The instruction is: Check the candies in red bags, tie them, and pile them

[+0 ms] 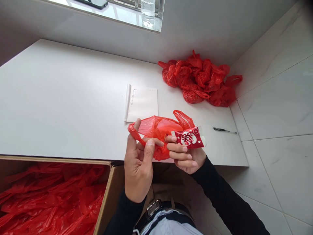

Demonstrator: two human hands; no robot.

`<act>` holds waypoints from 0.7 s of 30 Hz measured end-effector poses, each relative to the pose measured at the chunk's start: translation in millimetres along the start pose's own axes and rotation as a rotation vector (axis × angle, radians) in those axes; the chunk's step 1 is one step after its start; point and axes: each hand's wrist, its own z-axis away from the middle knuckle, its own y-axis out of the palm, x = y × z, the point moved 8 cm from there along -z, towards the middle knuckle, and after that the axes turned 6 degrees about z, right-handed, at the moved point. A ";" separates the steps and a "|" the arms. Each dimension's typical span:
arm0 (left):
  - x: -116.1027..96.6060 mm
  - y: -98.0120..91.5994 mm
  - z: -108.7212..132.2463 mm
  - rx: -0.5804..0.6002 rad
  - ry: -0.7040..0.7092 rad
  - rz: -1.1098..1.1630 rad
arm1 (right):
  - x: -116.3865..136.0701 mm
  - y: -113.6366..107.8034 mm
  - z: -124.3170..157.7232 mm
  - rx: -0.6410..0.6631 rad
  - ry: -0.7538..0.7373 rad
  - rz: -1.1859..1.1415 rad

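A thin red plastic bag hangs open between my hands at the table's front edge. My left hand grips the bag's left side, with one handle looped around its fingers. My right hand is closed on a small red packet with white printing, beside the bag's right side. The bag's other handle stands up behind the packet. What lies inside the bag is hard to make out.
Filled red bags are heaped at the back right. A notepad lies behind the bag, a pen to the right. A cardboard box of red bags stands at the lower left. A bottle and a phone rest on the sill.
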 end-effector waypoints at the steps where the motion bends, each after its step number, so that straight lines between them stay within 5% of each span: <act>1: -0.2 -0.2 -0.4 -0.004 0.001 0.002 | -1.3 2.6 -1.6 0.039 -0.013 -0.064; 8: 0.1 -0.6 0.2 -0.021 -0.041 0.021 | 0.7 26.4 -2.3 0.474 -0.087 -0.414; 18: 1.1 -2.5 -0.4 -0.036 -0.047 -0.007 | -0.6 28.5 1.8 0.464 -0.055 -0.357; 21: -1.5 -3.1 2.5 -0.022 -0.032 0.006 | 8.6 23.4 1.4 0.356 -0.085 -0.201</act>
